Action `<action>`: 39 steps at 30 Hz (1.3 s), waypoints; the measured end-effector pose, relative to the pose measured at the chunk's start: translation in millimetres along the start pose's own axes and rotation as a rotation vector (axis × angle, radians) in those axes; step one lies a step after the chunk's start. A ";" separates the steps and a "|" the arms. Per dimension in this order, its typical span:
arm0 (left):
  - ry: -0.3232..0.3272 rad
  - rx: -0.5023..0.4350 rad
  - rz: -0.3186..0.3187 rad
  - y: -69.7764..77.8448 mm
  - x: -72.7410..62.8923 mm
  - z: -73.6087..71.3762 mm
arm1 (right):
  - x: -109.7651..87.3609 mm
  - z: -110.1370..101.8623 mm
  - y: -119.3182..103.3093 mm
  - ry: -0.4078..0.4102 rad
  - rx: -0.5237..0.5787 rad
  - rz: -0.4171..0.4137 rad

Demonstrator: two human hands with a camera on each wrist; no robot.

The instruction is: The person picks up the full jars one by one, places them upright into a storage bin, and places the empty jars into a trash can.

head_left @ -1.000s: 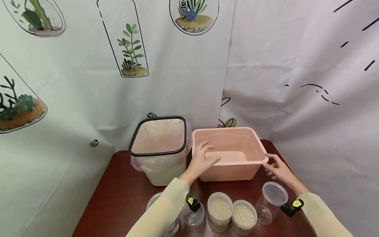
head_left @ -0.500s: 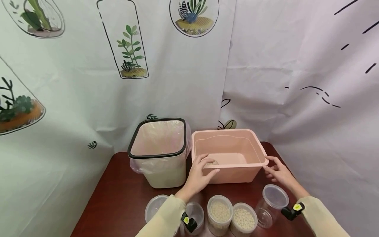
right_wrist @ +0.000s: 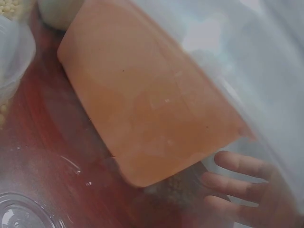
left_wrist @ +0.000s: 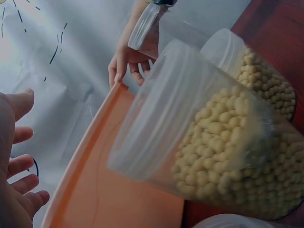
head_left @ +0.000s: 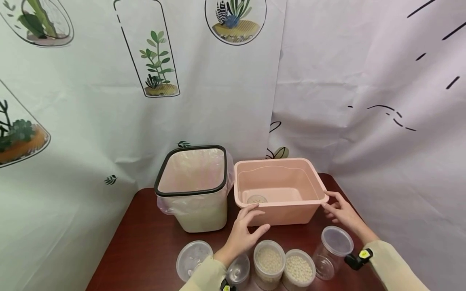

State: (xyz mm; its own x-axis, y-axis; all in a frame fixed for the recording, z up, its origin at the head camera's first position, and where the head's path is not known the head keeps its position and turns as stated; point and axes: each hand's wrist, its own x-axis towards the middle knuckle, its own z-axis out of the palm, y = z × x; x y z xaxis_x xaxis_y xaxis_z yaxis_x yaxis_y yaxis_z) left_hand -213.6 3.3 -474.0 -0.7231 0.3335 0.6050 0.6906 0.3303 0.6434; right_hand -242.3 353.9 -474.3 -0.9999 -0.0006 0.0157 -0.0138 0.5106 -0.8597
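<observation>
A pink plastic basin (head_left: 280,213) stands at the back of the table. My right hand (head_left: 342,211) pinches its front right corner rim between thumb and fingers. In front of the basin's left side, my left hand (head_left: 244,229) hovers with fingers spread and nothing held. Inside the basin, near its front left, lies a round, clear-topped container (head_left: 257,199) with pale bits showing; the front wall partly hides it. Two clear jars of pale beans, one taller (head_left: 269,260) and one shorter (head_left: 299,267), stand below my hands. The left wrist view shows a bean jar (left_wrist: 223,137) up close.
A pale trash bin (head_left: 202,216) with a black rim and clear pinkish liner stands left of the basin. A clear lidded jar (head_left: 333,250) is under my right forearm. More clear containers, one at left (head_left: 193,258) and one by my left wrist (head_left: 238,270), line the front.
My left hand has drawn back from over the basin toward the front. The round container in the basin has come into view. My right hand has stayed on the corner.
</observation>
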 end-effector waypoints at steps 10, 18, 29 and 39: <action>-0.102 0.010 -0.017 0.1 -18.4 7.2 | -0.1 0.6 -0.3 -0.001 0.005 0.002; -0.130 0.029 -0.041 2.9 -26.0 10.6 | 0.0 0.2 -0.1 0.002 0.005 -0.001; -0.182 0.002 -0.117 4.7 -45.9 17.3 | 1.2 0.8 0.7 -0.001 0.021 -0.001; -0.261 -0.065 -0.152 5.0 -58.6 24.9 | 1.0 1.4 2.7 0.004 0.024 -0.023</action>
State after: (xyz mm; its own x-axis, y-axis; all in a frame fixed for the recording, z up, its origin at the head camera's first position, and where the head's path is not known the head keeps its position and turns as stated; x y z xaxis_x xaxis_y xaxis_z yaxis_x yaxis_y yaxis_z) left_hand -167.5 7.4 -517.9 -0.7840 0.5026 0.3643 0.5664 0.3390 0.7512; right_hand -243.4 354.1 -477.3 -0.9992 -0.0087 0.0379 -0.0373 0.4894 -0.8712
